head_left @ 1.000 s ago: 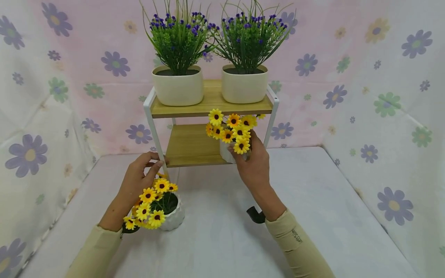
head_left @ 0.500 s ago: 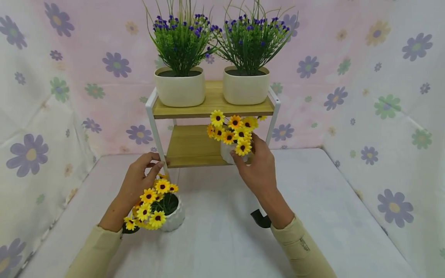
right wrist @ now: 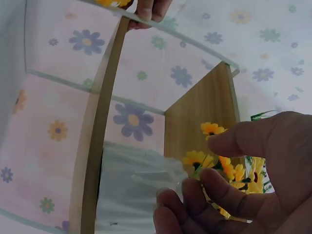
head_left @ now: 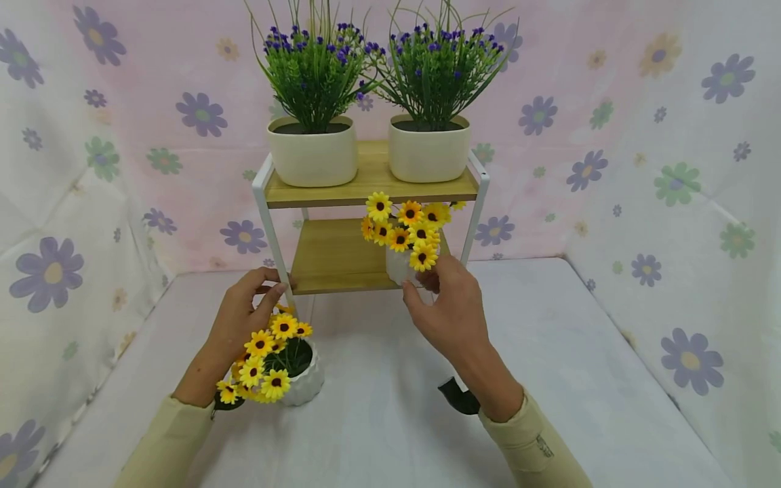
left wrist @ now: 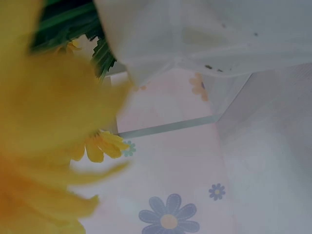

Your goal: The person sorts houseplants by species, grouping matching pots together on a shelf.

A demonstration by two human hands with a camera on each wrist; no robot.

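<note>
My left hand (head_left: 244,308) pinches the white left post (head_left: 276,247) of a two-tier wooden shelf (head_left: 342,254); in the right wrist view the left fingers (right wrist: 146,10) curl over the frame. On the lower tier's right side stands a white pot (head_left: 399,268) of yellow artificial daisies (head_left: 421,234), also seen as a ridged white pot (right wrist: 136,190) in the right wrist view. My right hand (head_left: 454,308) is at its front right, thumb and fingers apart and loosely bent, holding nothing; whether a fingertip touches the pot is unclear.
A second white pot (head_left: 305,383) of yellow daisies stands on the white-covered table (head_left: 378,434) by the left forearm. Two cream planters (head_left: 314,159) with purple-flowered grass occupy the top tier. Flower-printed cloth (head_left: 537,203) surrounds the table.
My right hand has let go of the daisy pot and drawn back slightly toward the lower right. The pot stays on the lower tier. The left hand keeps its place on the post.
</note>
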